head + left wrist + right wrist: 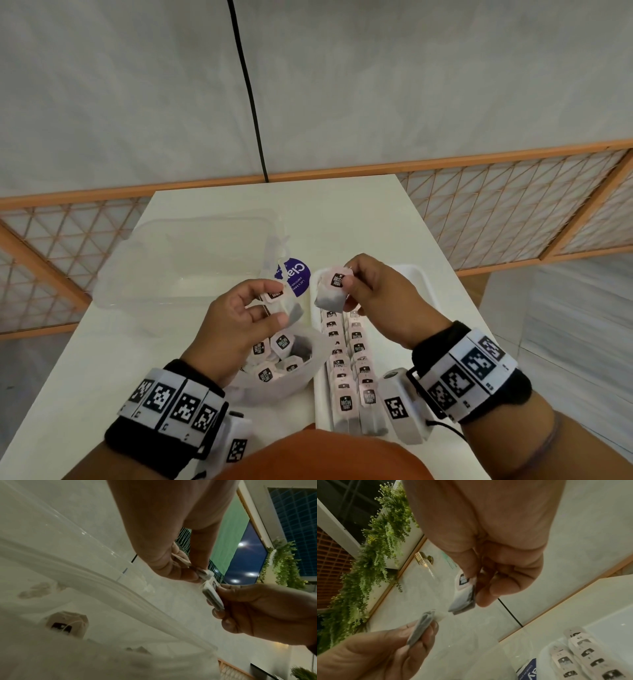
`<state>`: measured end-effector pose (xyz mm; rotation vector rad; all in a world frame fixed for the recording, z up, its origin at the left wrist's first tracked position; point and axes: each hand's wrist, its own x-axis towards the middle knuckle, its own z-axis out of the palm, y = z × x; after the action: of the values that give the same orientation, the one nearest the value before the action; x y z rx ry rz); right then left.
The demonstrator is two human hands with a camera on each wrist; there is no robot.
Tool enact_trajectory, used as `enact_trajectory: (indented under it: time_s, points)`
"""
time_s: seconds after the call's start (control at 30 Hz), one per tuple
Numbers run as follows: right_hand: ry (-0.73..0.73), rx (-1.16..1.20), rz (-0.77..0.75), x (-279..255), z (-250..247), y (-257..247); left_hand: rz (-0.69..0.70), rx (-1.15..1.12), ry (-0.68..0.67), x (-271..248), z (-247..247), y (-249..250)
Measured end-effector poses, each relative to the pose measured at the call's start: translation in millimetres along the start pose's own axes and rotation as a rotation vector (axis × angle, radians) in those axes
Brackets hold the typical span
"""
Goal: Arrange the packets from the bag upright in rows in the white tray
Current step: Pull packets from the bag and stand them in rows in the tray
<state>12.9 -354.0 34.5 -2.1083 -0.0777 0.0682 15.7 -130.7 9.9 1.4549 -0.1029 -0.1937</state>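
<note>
The packets are small pale tea bags, each with a pinkish tag bearing a black label and dark tea showing through the lower half. Two are held up at the middle of the head view: one packet (pixel 331 291) hangs in the right hand (pixel 373 298), pinched at its tag between thumb and forefinger, and a second packet (pixel 286 305) is pinched by the left hand (pixel 236 315) in the same way, its other fingers loosely curled. Both hands are raised above the table (pixel 102 359), palms turned toward each other, wrists wearing black bands with square markers.

Below the left hand, lower centre, the clear bag (pixel 308 346) lies open with about six packets visible inside. Right of it, the white tray (pixel 416 274) holds two rows of packets standing upright, roughly nine to a row; the exact count is hard to tell. A clear lidless tub (pixel 154 260) sits at the upper left of the table, beside a purple round label (pixel 294 277).
</note>
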Motion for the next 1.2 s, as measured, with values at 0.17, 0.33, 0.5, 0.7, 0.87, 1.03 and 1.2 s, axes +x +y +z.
enact_trajectory:
  time_s: [0.17, 0.33, 0.5, 0.7, 0.87, 1.03, 1.2]
  points:
    - [-0.028, 0.026, -0.088, -2, 3, -3, 0.025, 0.057, -0.012, -3, 4, 4]
    - [-0.036, -0.062, -0.167, -2, 9, -12, 0.067, 0.148, -0.002, -4, 11, 9]
    - [-0.024, -0.025, -0.213, -1, 20, -14, 0.132, 0.265, 0.061, -1, 19, 4]
    - [-0.089, 0.005, -0.121, -3, 25, 0, 0.109, 0.226, 0.160, 2, 21, -1]
    - [0.098, 0.083, 0.178, 24, 15, 41, 0.101, 0.383, 0.171, -2, 11, -4]
    - [0.217, -0.145, 0.443, 61, 4, 107, 0.072, 0.413, 0.218, -7, -5, -10]
    - [0.148, -0.323, 0.544, 84, 2, 128, 0.072, 0.440, 0.240, -12, -15, -14]
